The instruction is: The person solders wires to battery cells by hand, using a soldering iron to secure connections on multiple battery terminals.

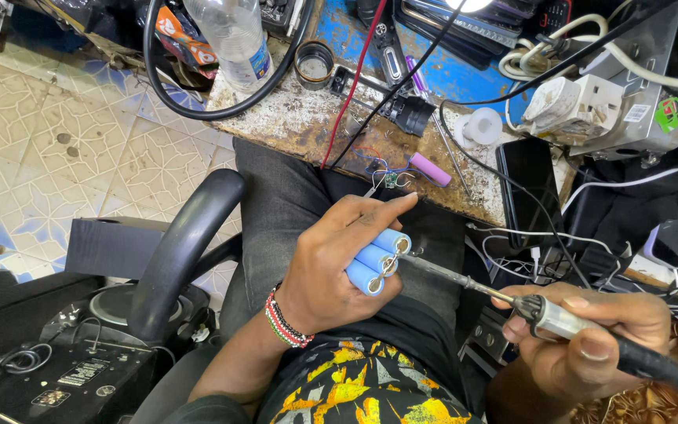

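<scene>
The left hand [331, 271] is wrapped tight round a pack of three blue batteries [378, 261], held over the person's lap, just in front of the tabletop [300, 126] edge. The pointer finger sticks out straight along the top of the pack. Thin metal strips sit on the battery ends.

The right hand [590, 338] is closed round the handle of a soldering iron [543, 310]. The iron's thin metal tip touches the battery ends, right at the strips.

The left wrist has a red, white & black bead band [284, 322]. The shirt below is black w/ yellow shapes.

On the tabletop, near the edge, lies a pink battery [430, 169], next to a tiny green board w/ thin wires [390, 179]. A black phone [531, 188] lies to the right of these, screen dark. A white roll [484, 126] sits behind the pink battery. A clear plastic bottle [233, 39] stands at the far left of the tabletop, w/ a thick black cable [198, 110] looping round it. Red & black wires run across the top. White plugs [574, 106] sit far right.

A black chair arm [186, 243] curves up by the left side, over a tiled floor [64, 149]
</scene>
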